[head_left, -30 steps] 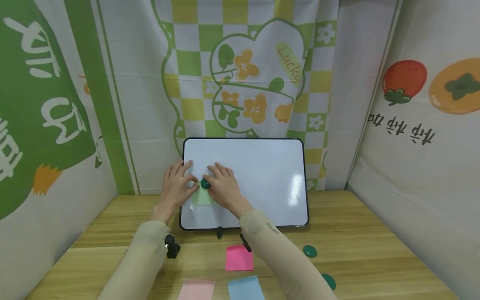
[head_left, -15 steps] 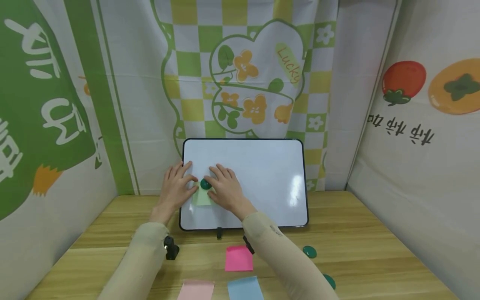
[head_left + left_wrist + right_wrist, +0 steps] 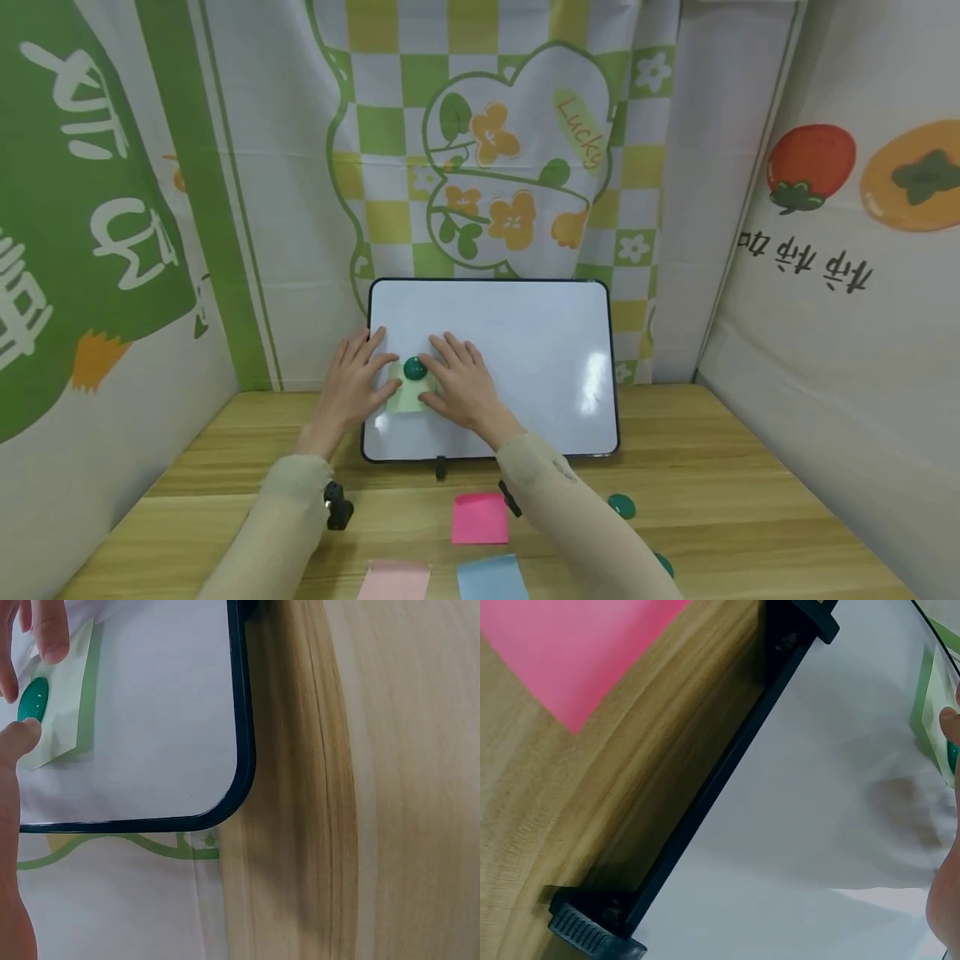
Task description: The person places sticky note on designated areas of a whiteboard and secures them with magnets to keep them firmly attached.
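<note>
A glossy green round magnet [image 3: 415, 368] sits on the upper part of a pale green sticky note [image 3: 405, 402] at the left of a white board [image 3: 525, 367]. My left hand [image 3: 351, 385] lies spread at the note's left edge, thumb and index fingertips close to the magnet. On the other side, my right hand [image 3: 467, 385] rests with fingers extended, thumb over the note's right side and index tip near the magnet. In the left wrist view, the note's lower edge stands off the board, and a fingertip overlaps the magnet [image 3: 34, 699].
The black-framed board leans upright on small black feet [image 3: 441, 468] on a wooden table [image 3: 720, 500]. In front lie a bright pink note [image 3: 480, 518], a light pink note [image 3: 394, 582] and a blue note [image 3: 492, 578]. Two more green magnets, one here [image 3: 622, 505], lie at right.
My right hand has drawn back slightly to the right from the magnet, its fingers spreading, so more of the magnet and note shows. The left hand has stayed nearly in place.
</note>
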A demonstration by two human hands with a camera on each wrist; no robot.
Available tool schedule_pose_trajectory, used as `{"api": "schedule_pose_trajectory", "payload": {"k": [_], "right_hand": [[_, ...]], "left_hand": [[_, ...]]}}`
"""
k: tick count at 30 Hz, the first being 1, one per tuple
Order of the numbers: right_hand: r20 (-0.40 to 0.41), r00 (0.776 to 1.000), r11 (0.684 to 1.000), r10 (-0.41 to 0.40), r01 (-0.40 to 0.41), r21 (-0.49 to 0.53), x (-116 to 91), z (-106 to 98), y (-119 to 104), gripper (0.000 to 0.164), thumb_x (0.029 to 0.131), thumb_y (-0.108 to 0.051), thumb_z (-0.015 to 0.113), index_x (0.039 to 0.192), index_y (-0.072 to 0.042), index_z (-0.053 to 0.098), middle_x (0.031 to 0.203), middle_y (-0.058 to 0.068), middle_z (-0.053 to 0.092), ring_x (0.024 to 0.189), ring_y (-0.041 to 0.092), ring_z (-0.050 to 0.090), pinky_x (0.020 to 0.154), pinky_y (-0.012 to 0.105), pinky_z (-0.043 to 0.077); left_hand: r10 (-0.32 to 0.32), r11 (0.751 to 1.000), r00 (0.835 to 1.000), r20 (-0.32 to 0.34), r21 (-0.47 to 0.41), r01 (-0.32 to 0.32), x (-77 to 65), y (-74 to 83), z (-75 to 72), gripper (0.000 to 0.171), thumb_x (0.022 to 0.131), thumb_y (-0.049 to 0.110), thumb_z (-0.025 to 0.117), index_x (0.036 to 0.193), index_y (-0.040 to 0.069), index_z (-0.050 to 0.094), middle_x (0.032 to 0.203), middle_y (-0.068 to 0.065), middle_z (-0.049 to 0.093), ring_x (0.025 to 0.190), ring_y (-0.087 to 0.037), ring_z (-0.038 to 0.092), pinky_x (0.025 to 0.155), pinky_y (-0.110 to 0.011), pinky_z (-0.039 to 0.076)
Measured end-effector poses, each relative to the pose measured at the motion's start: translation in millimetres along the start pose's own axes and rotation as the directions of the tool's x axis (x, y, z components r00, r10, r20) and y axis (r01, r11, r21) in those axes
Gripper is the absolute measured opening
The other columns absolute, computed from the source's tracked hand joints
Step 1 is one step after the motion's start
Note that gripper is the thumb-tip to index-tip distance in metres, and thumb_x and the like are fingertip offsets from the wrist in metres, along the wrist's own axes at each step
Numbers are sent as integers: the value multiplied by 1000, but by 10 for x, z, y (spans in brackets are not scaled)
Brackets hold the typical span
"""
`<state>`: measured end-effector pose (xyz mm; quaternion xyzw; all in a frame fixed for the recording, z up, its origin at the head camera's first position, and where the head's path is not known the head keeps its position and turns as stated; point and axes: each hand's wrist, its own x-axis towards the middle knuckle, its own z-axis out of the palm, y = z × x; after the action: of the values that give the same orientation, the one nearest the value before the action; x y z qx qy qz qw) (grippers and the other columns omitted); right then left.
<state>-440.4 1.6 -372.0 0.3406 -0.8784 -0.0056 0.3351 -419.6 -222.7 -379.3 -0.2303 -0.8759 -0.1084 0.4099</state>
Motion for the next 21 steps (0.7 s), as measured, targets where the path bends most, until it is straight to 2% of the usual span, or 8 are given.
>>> {"api": "schedule_pose_trajectory", "payload": {"k": [8, 14, 16, 21], "right_hand": [[-2, 1000, 998, 2, -2, 59, -119, -2, 29, 72, 89, -58, 65, 149, -23, 45, 162, 6, 31, 153, 29, 21, 123, 53, 22], [-1, 1000, 988, -27, 27, 155, -159, -40, 20, 74, 89, -55, 66, 150, -20, 42, 163, 7, 28, 154, 30, 18, 123, 52, 23], [-15, 999, 982, -37, 39, 187, -166, -56, 13, 74, 89, -54, 66, 150, -19, 42, 163, 8, 29, 153, 32, 19, 122, 53, 24], [-15, 1000, 975, -22, 25, 220, -191, -84, 16, 74, 89, -54, 67, 150, -19, 43, 162, 8, 31, 153, 33, 20, 121, 55, 26]], "left_hand": [[-42, 999, 995, 89, -5, 43, -79, 8, 26, 68, 83, 45, 75, 138, 10, 56, 159, -18, 34, 147, -44, 25, 120, -64, 16], [-85, 994, 979, 185, -53, 96, -107, 61, -2, 76, 87, 49, 70, 148, 14, 43, 164, -15, 24, 151, -40, 18, 120, -64, 16], [-78, 993, 980, 183, -74, 92, -101, 84, -12, 75, 88, 49, 69, 149, 14, 42, 165, -14, 23, 152, -39, 18, 120, -64, 17], [-29, 992, 993, 114, -115, 43, -69, 138, -23, 72, 88, 44, 71, 147, 13, 44, 164, -13, 26, 150, -39, 23, 120, -62, 19]]}}
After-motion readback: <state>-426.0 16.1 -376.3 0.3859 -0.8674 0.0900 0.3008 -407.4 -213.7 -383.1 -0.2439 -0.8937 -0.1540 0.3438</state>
